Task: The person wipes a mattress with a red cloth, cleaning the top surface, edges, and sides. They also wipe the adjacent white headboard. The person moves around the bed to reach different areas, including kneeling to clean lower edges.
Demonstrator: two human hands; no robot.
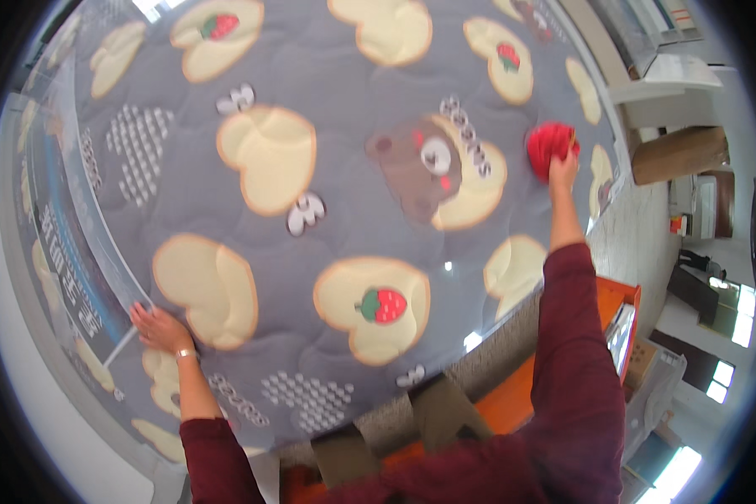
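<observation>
A grey quilted fabric printed with cream hearts, strawberries and a brown bear spreads before me. Reflections on it suggest a glossy clear covering. At the far right part of it, my right hand grips a bunched red cloth pressed against the surface. My left hand rests at the left side, fingers a little apart, with nothing seen held in it. Its fingertips touch the edge of a clear plastic strip, beside the corner of a dark printed panel bearing writing. A light bracelet circles the left wrist.
A white border runs along the left edge. Near my right arm stands an orange stool or bench with flat items on it. A brown cardboard box and a plastic-wrapped bundle stand to the right. Another person is in the distance.
</observation>
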